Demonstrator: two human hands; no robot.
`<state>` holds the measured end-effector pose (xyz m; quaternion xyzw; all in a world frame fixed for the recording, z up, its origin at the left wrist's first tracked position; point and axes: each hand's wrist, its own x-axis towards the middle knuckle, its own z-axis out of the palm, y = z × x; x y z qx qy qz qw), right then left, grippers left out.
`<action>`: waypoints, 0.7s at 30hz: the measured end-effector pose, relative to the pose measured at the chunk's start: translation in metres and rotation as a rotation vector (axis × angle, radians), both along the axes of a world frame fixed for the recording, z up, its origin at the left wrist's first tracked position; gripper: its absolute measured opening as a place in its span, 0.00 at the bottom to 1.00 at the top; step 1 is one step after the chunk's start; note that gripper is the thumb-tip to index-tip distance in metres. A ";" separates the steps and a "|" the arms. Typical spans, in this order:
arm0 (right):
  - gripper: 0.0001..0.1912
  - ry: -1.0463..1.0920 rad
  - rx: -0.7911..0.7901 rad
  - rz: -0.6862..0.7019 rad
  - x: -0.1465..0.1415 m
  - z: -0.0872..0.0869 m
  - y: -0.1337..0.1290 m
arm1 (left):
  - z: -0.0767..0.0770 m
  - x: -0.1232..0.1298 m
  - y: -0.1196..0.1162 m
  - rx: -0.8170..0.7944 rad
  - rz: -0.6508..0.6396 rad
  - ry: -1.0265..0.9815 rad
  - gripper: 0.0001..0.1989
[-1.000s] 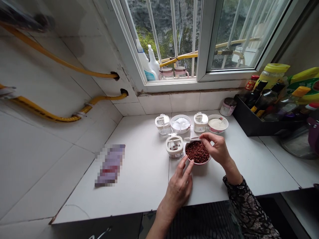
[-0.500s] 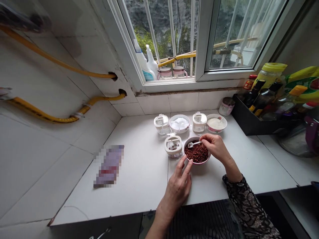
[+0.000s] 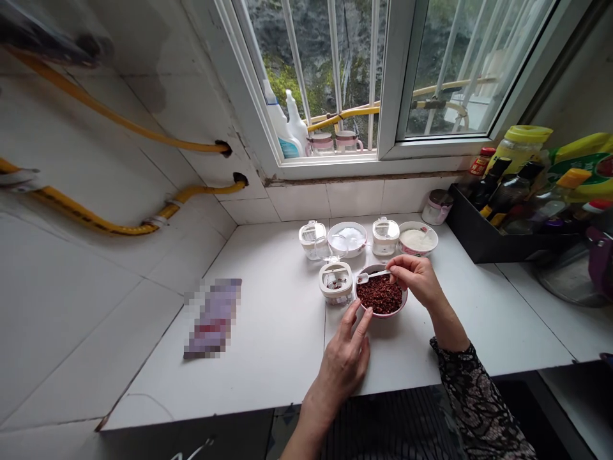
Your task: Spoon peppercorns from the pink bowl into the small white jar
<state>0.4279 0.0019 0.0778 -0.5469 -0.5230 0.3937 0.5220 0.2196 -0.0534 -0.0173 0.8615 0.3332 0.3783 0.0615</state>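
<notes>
My right hand [image 3: 416, 281] pinches the handle end of a small white spoon [image 3: 376, 276]. The spoon's head is over the left rim of a bowl [image 3: 383, 314] of dark red peppercorn-like grains [image 3: 380, 294], close to a clear seasoning jar [image 3: 336, 287] with its lid raised. Inside that jar a few dark grains show. My left hand [image 3: 347, 358] has its fingers apart, two fingertips against the bowl's near left side. What the spoon's head carries is too small to make out.
Behind stand a bowl of white powder [image 3: 347, 250], a bowl of pale grains [image 3: 418, 241] and two more clear jars, one a lidded jar [image 3: 385, 236]. A black bottle box [image 3: 488, 239] is at right. A blurred purple packet [image 3: 214, 319] lies left.
The spoon's head has shifted slightly left, from over the grains toward the bowl's rim and the jar. My left hand stays against the bowl. The whole view has shifted a little.
</notes>
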 end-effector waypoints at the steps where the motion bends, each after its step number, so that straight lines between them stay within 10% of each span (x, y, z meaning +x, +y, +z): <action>1: 0.10 -0.002 0.026 -0.003 -0.004 0.000 0.000 | 0.000 0.000 0.000 -0.003 0.000 0.002 0.37; 12: 0.14 -0.640 0.653 0.134 -0.039 -0.011 -0.006 | -0.002 -0.001 0.000 -0.002 -0.014 -0.004 0.38; 21: 0.11 -0.497 0.293 -0.037 0.002 -0.001 -0.008 | 0.003 -0.002 -0.001 -0.008 -0.007 0.010 0.36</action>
